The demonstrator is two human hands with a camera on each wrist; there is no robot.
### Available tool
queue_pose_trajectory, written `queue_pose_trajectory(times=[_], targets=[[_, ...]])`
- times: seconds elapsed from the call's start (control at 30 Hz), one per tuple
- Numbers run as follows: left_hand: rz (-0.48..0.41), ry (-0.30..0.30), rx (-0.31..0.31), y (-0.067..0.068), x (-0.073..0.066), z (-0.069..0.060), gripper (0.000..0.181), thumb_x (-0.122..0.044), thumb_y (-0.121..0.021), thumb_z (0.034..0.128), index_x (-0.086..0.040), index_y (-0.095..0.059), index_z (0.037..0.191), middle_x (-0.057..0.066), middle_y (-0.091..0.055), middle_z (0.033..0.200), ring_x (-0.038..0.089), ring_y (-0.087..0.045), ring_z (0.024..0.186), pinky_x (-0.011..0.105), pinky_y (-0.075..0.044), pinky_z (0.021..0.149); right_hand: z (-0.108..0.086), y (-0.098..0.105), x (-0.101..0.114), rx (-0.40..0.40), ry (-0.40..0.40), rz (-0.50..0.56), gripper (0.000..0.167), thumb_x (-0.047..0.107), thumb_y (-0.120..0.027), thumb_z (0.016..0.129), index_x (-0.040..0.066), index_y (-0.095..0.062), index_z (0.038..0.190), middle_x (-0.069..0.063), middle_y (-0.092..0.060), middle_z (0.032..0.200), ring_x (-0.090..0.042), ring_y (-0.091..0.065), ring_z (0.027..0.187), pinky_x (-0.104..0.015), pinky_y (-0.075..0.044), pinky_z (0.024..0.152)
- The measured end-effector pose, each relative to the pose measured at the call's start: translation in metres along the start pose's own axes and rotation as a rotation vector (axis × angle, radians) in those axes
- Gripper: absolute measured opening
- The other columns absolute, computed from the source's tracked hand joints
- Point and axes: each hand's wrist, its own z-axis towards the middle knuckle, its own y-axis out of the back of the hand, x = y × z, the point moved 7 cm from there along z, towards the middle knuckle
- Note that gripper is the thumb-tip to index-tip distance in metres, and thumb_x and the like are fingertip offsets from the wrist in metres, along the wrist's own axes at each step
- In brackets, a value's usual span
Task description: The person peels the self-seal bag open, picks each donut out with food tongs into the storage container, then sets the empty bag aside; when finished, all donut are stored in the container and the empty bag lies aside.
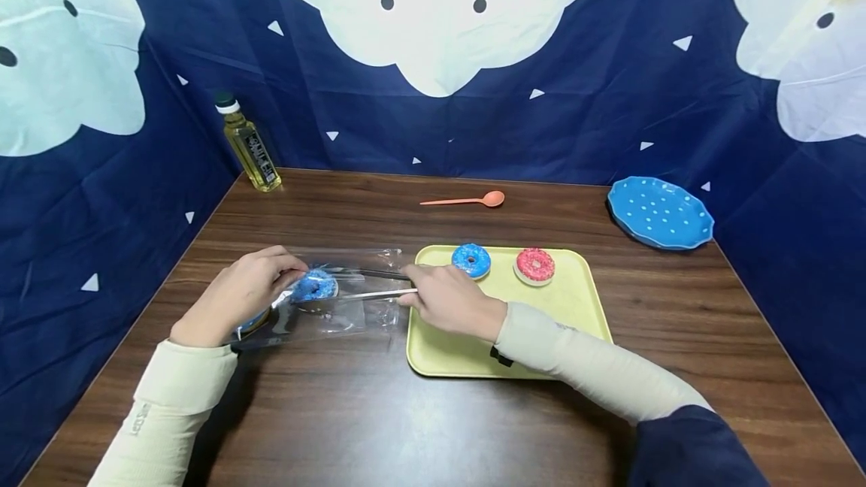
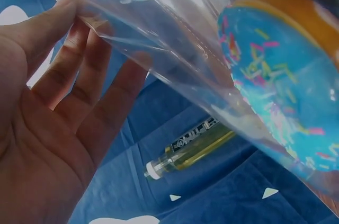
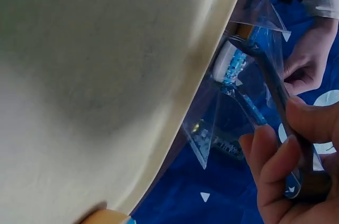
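Observation:
My left hand [image 1: 237, 295] pinches the edge of a clear plastic bag [image 2: 175, 65] between thumb and fingertips. My right hand [image 1: 456, 303] grips metal tongs [image 3: 273, 83], their arms reaching into the bag from its right end. At the tongs' tips is a blue-iced donut [image 1: 316, 285], inside the bag; whether they still squeeze it I cannot tell. Another blue donut with sprinkles [image 2: 280, 86] lies deeper in the bag, partly hidden by my left hand in the head view. On the yellow tray [image 1: 582, 307] under my right forearm sit a blue donut [image 1: 471, 261] and a pink donut [image 1: 534, 267].
An orange spoon [image 1: 467, 200] lies toward the back of the wooden table [image 1: 352, 419]. The oil bottle [image 1: 252, 149] stands at the back left corner. A blue dotted plate [image 1: 659, 213] is at the back right. Blue cloth [image 1: 473, 134] hangs behind.

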Motion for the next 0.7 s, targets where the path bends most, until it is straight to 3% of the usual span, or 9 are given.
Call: queue_pose_trajectory(times=[0.1, 0.23, 0.37, 0.53, 0.7], targets=[[-0.004, 0.014, 0.009, 0.000, 0.001, -0.001, 0.008, -0.008, -0.071, 0.0942, -0.006, -0.076, 0.100, 0.005, -0.070, 0.096, 0.026, -0.069, 0.089, 0.051, -0.055, 0.077, -0.005, 0.005, -0.004, -0.020, -0.006, 0.009, 0.039, 0.030, -0.071, 0.096, 0.000, -0.064, 0.120, -0.009, -0.073, 0.099, -0.017, -0.064, 0.066, -0.036, -0.054, 0.058], [-0.007, 0.016, 0.019, 0.000, 0.002, -0.001, 0.008, -0.008, -0.070, 0.0949, -0.006, -0.076, 0.100, 0.005, -0.070, 0.096, 0.025, -0.069, 0.089, 0.050, -0.055, 0.077, -0.017, 0.014, -0.012, -0.046, -0.032, 0.032, 0.035, 0.027, -0.073, 0.095, 0.001, -0.066, 0.116, -0.004, -0.070, 0.089, -0.014, -0.059, 0.063, -0.035, -0.052, 0.057], [-0.010, -0.023, -0.009, -0.001, 0.000, 0.000, 0.006, -0.006, -0.071, 0.0932, -0.005, -0.076, 0.097, 0.004, -0.070, 0.093, 0.024, -0.069, 0.085, 0.048, -0.055, 0.075, -0.031, 0.023, -0.021, -0.053, -0.071, 0.051, 0.034, 0.026, -0.073, 0.095, 0.002, -0.066, 0.118, -0.001, -0.068, 0.088, -0.011, -0.058, 0.067, -0.034, -0.051, 0.058], [-0.019, -0.097, -0.071, 0.000, -0.003, 0.002, 0.004, -0.002, -0.075, 0.0891, -0.004, -0.075, 0.093, 0.004, -0.069, 0.088, 0.020, -0.068, 0.078, 0.044, -0.056, 0.071, -0.051, 0.034, -0.029, -0.079, -0.077, 0.032, 0.036, 0.027, -0.073, 0.094, 0.002, -0.064, 0.119, -0.007, -0.072, 0.096, -0.016, -0.065, 0.072, -0.039, -0.054, 0.062], [-0.021, -0.115, -0.089, 0.001, -0.004, 0.001, 0.005, -0.001, -0.075, 0.0881, -0.003, -0.075, 0.093, 0.004, -0.069, 0.087, 0.020, -0.067, 0.077, 0.044, -0.056, 0.070, -0.072, 0.045, -0.038, -0.110, -0.080, 0.027, 0.040, 0.023, -0.076, 0.092, 0.000, -0.064, 0.122, -0.012, -0.073, 0.102, -0.019, -0.068, 0.075, -0.041, -0.055, 0.064]])
